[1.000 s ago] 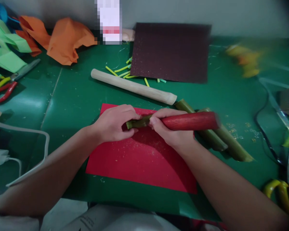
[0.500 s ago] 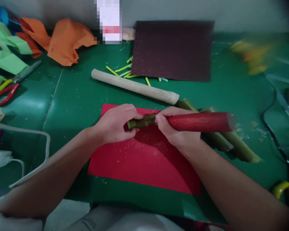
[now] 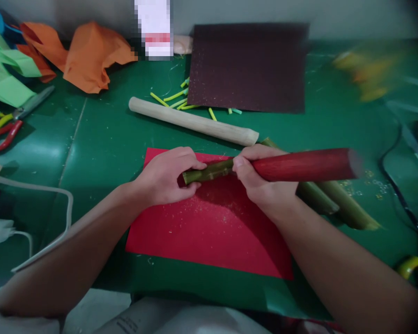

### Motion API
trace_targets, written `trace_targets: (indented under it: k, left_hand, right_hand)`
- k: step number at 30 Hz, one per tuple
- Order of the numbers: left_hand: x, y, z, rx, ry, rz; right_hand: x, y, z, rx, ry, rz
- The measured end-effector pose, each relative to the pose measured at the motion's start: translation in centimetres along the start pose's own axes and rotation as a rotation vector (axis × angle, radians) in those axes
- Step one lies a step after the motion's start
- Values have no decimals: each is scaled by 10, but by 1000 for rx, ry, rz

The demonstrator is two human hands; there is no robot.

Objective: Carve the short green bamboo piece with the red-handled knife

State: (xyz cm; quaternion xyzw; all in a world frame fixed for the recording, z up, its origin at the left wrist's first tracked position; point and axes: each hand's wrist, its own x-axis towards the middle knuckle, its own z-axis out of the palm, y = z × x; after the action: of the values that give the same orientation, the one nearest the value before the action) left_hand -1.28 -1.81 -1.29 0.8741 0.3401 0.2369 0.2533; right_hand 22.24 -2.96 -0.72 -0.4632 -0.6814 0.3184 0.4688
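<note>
On the green desk (image 3: 101, 125), the red sheet (image 3: 195, 236) is flecked with pale specks. Over it is an olive-green stem (image 3: 212, 171) with paler rings; towards its right, a streaky red handle (image 3: 306, 166); beyond it, a creamy stick (image 3: 193, 121) and a white-speckled dark brown card (image 3: 247, 67).

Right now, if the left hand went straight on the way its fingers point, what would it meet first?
Most likely the right hand, just past the bare stretch of green stick that the left hand grips; depth is hard to judge here.
</note>
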Motion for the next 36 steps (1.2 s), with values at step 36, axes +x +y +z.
trace_targets:
  k: [36]
  left_hand:
    - [0,1,0,41,45,-8]
  right_hand:
    - [1,13,4,92,93,-31]
